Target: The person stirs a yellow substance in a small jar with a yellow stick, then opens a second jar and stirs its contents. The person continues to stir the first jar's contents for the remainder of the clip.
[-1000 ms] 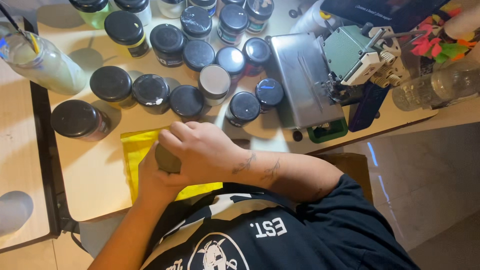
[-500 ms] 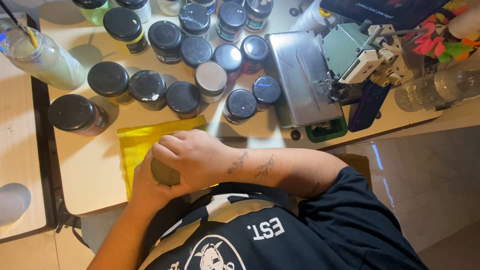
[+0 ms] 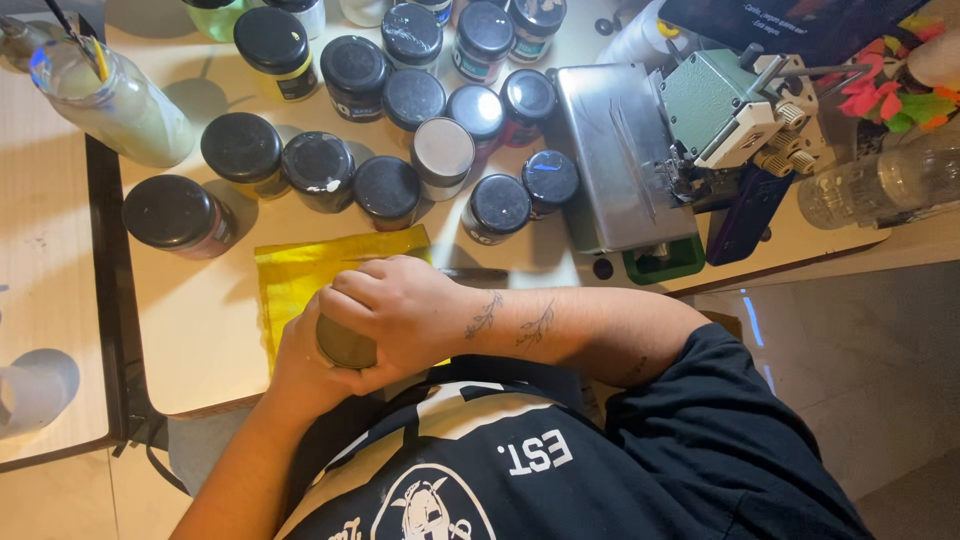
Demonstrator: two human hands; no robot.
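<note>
Both my hands are clasped around a small round jar [image 3: 345,345] with a dull olive top, held at the near edge of the table, close to my body. My right hand [image 3: 400,310], on a tattooed forearm, covers the jar from above and the right. From the lower left, my left hand [image 3: 298,362] cups its side. Under and behind the hands lies a shiny yellow pouch [image 3: 300,270], flat on the light wooden table [image 3: 200,330]. Most of the jar is hidden by my fingers.
Several black-lidded jars [image 3: 320,170] stand in rows behind the pouch. A metal and green desktop machine [image 3: 625,150] sits at the right. A glass bottle of pale liquid [image 3: 125,105] stands at the far left, with a clear plastic bottle [image 3: 880,185] at the far right.
My hands stay wrapped on the jar and have drawn a little toward my body, so more of the yellow pouch shows behind them.
</note>
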